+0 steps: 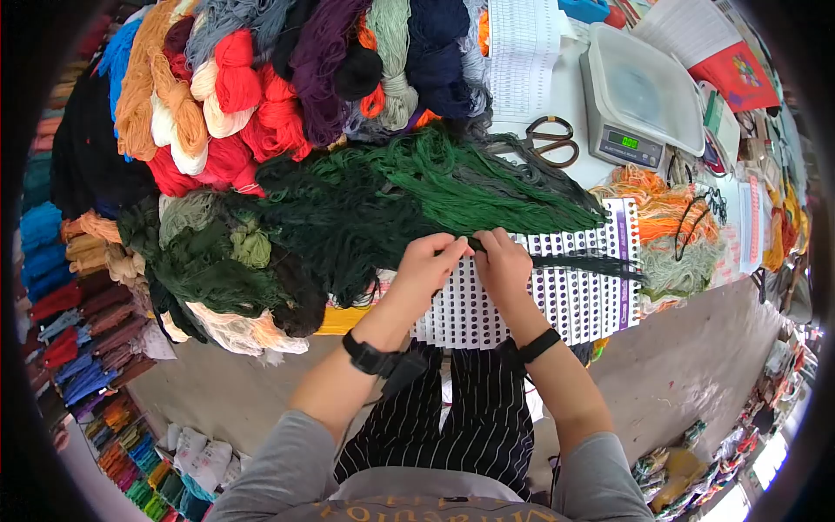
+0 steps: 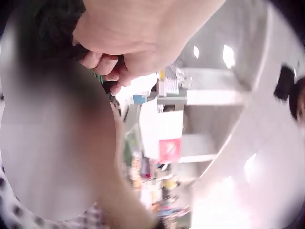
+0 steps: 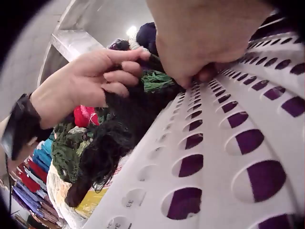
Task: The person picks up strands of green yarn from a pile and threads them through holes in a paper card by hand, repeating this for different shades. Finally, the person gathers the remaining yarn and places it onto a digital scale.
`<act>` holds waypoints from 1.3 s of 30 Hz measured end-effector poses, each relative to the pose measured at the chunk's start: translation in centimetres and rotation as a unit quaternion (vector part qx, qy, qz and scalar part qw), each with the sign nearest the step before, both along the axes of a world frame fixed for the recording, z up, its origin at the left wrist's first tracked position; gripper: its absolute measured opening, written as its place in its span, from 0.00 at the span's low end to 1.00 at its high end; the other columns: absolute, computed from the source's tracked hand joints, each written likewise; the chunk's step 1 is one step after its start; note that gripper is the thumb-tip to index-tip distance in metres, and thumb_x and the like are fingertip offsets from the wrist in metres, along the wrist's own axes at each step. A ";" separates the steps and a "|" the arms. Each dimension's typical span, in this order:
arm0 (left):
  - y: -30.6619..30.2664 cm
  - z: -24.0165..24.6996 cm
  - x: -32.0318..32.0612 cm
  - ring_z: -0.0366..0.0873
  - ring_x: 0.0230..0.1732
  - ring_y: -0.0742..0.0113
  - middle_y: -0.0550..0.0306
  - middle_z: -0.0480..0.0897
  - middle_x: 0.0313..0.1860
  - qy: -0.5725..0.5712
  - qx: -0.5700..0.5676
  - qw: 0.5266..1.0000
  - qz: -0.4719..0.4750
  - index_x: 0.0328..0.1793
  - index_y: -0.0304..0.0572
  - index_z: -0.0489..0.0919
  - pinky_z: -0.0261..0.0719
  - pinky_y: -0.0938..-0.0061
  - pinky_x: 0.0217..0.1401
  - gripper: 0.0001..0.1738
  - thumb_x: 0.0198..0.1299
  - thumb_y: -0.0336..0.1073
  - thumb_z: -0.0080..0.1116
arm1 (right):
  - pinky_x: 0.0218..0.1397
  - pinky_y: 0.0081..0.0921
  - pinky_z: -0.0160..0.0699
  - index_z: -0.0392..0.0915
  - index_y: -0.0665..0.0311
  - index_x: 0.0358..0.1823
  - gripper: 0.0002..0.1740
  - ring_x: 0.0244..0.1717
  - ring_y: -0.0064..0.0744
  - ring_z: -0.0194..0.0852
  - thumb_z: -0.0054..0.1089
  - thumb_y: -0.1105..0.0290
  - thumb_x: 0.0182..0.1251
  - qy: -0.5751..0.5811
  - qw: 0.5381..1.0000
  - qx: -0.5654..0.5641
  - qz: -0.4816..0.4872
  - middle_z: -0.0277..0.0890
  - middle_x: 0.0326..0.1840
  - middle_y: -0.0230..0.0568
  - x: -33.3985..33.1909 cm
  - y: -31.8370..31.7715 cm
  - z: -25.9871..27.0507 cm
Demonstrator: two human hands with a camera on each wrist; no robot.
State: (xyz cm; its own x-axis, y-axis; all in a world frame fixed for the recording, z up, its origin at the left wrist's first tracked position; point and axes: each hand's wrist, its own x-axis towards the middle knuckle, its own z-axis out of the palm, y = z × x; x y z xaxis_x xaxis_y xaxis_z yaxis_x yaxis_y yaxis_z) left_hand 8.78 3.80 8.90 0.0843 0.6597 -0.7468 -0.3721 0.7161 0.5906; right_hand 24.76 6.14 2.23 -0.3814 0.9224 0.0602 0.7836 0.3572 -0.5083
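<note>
My left hand [image 1: 432,264] pinches dark green thread between thumb and forefinger, over the right end of a dark green yarn pile [image 1: 339,217]. Right beside it, my right hand [image 1: 504,264] has its fingers curled round the same thread. A thin dark strand [image 1: 587,264] runs out from the right hand across a row of white cards with punched holes [image 1: 557,304]. Bright green yarn [image 1: 496,183] lies just beyond both hands. In the right wrist view the left thumb and forefinger [image 3: 136,55] meet at the thread; the right fingertips are mostly hidden behind that hand.
Black-handled scissors [image 1: 552,142] lie behind the green yarn. A digital scale [image 1: 631,152] with a clear plastic tray stands at the back right. Orange yarn [image 1: 652,209] sits right of the cards. Many coloured skeins [image 1: 235,78] are heaped at the back left.
</note>
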 end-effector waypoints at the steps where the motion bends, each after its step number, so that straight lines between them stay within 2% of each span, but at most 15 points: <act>1: 0.2 1.5 -0.7 0.53 0.17 0.84 0.74 0.61 0.17 -0.001 0.001 1.000 0.000 0.39 0.38 0.79 0.48 0.83 0.18 0.12 0.67 0.41 0.55 | 0.33 0.34 0.75 0.77 0.52 0.38 0.14 0.28 0.40 0.75 0.64 0.72 0.47 0.001 1.000 -0.004 -0.004 0.71 0.31 0.33 0.0 0.1 0.1; 3: 0.1 4.0 -2.7 0.52 0.17 0.85 0.74 0.61 0.18 -0.123 0.045 0.988 0.087 0.40 0.38 0.77 0.46 0.85 0.17 0.12 0.67 0.41 0.56 | 0.33 0.35 0.75 0.77 0.51 0.37 0.13 0.27 0.40 0.75 0.63 0.72 0.48 0.003 1.000 -0.008 -0.009 0.71 0.30 0.33 0.0 0.1 0.0; 7: -1.2 7.9 -8.9 0.51 0.16 0.86 0.74 0.61 0.18 -0.039 0.127 0.951 0.279 0.44 0.38 0.78 0.45 0.86 0.17 0.11 0.67 0.39 0.55 | 0.32 0.36 0.75 0.76 0.53 0.35 0.08 0.27 0.42 0.75 0.61 0.72 0.53 0.015 1.000 -0.012 -0.009 0.72 0.31 0.34 0.2 0.1 -0.8; 9: -1.8 8.4 -11.2 0.52 0.17 0.87 0.72 0.66 0.20 0.240 0.190 0.911 0.277 0.46 0.38 0.79 0.46 0.87 0.17 0.12 0.67 0.39 0.56 | 0.32 0.37 0.75 0.75 0.54 0.35 0.07 0.27 0.43 0.75 0.60 0.73 0.55 0.027 1.000 -0.009 -0.009 0.73 0.32 0.35 0.4 -0.1 -1.5; 10: -1.8 7.9 -11.3 0.62 0.18 0.85 0.70 0.75 0.24 0.458 0.217 0.819 0.269 0.47 0.37 0.81 0.56 0.83 0.17 0.14 0.67 0.41 0.55 | 0.32 0.38 0.75 0.74 0.55 0.36 0.06 0.27 0.43 0.75 0.59 0.73 0.57 0.042 0.999 -0.013 -0.029 0.74 0.33 0.36 0.7 -0.3 -1.9; 11: -1.9 6.8 -10.9 0.62 0.18 0.85 0.70 0.75 0.24 0.459 0.217 0.818 0.269 0.47 0.37 0.81 0.56 0.83 0.17 0.14 0.67 0.41 0.55 | 0.32 0.39 0.75 0.73 0.57 0.36 0.05 0.28 0.44 0.75 0.58 0.73 0.58 0.056 0.997 -0.016 -0.048 0.74 0.34 0.37 1.0 -0.6 -2.3; 13: -1.9 4.0 -8.4 0.72 0.18 0.73 0.63 0.81 0.26 0.631 0.313 0.702 0.110 0.47 0.44 0.82 0.68 0.74 0.20 0.13 0.65 0.43 0.58 | 0.33 0.42 0.75 0.71 0.59 0.38 0.06 0.29 0.49 0.75 0.55 0.75 0.59 0.089 0.994 -0.034 -0.055 0.74 0.37 0.41 1.2 -0.5 -2.2; 15: -2.1 2.2 -3.1 0.78 0.20 0.58 0.56 0.82 0.24 0.626 0.168 0.752 -0.118 0.46 0.55 0.83 0.75 0.66 0.25 0.10 0.61 0.44 0.61 | 0.34 0.44 0.75 0.69 0.62 0.40 0.07 0.30 0.53 0.75 0.53 0.76 0.60 0.143 0.980 -0.074 -0.113 0.73 0.39 0.45 1.2 -0.6 -2.2; 17: -1.6 -2.7 0.3 0.79 0.25 0.49 0.52 0.81 0.23 0.634 0.275 0.703 -0.168 0.43 0.56 0.81 0.76 0.61 0.26 0.08 0.60 0.44 0.58 | 0.34 0.45 0.75 0.68 0.63 0.40 0.07 0.31 0.56 0.74 0.52 0.78 0.60 0.156 0.980 -0.078 -0.101 0.72 0.41 0.48 1.2 -0.4 -1.8; 20: -1.0 -7.4 0.7 0.79 0.22 0.51 0.52 0.77 0.17 0.609 0.331 0.685 -0.223 0.44 0.56 0.80 0.74 0.60 0.23 0.08 0.60 0.43 0.58 | 0.34 0.45 0.74 0.68 0.64 0.39 0.07 0.32 0.56 0.74 0.52 0.79 0.60 0.174 0.974 -0.096 -0.108 0.71 0.40 0.48 1.6 -0.3 -1.5; 21: -1.0 -6.9 0.1 0.79 0.22 0.51 0.52 0.77 0.17 0.607 0.331 0.688 -0.221 0.44 0.56 0.80 0.74 0.60 0.23 0.08 0.60 0.43 0.58 | 0.33 0.43 0.74 0.69 0.62 0.40 0.10 0.31 0.54 0.74 0.56 0.76 0.58 0.126 0.985 -0.089 -0.078 0.72 0.40 0.46 1.7 -0.2 -1.1; 24: -1.6 -4.4 -4.3 0.77 0.20 0.51 0.53 0.77 0.17 0.659 0.327 0.633 -0.240 0.47 0.59 0.80 0.73 0.61 0.21 0.10 0.58 0.42 0.61 | 0.30 0.37 0.74 0.72 0.58 0.44 0.20 0.28 0.46 0.75 0.67 0.65 0.50 0.037 0.999 -0.038 -0.006 0.73 0.39 0.39 0.6 -0.3 0.0; 27: -1.7 -3.6 -5.4 0.77 0.19 0.51 0.52 0.77 0.18 0.699 0.297 0.618 -0.203 0.49 0.58 0.80 0.73 0.61 0.21 0.12 0.58 0.42 0.61 | 0.33 0.38 0.76 0.74 0.58 0.43 0.19 0.28 0.46 0.75 0.68 0.65 0.50 -0.005 0.999 -0.034 -0.009 0.74 0.38 0.38 0.1 -0.3 -0.2; 33: -1.0 -6.9 0.5 0.78 0.21 0.52 0.52 0.76 0.15 0.609 0.343 0.670 -0.248 0.43 0.54 0.78 0.74 0.59 0.24 0.07 0.60 0.41 0.58 | 0.33 0.38 0.76 0.75 0.59 0.42 0.17 0.27 0.46 0.75 0.67 0.65 0.49 0.006 1.000 -0.026 -0.009 0.73 0.37 0.38 0.2 -0.3 -0.4; 39: -0.9 -6.4 -1.6 0.78 0.20 0.51 0.51 0.76 0.16 0.618 0.352 0.658 -0.250 0.38 0.55 0.81 0.75 0.61 0.23 0.05 0.57 0.40 0.61 | 0.33 0.38 0.75 0.75 0.57 0.43 0.19 0.27 0.45 0.75 0.68 0.65 0.48 0.014 0.999 -0.039 -0.017 0.73 0.36 0.37 0.1 -0.2 -0.5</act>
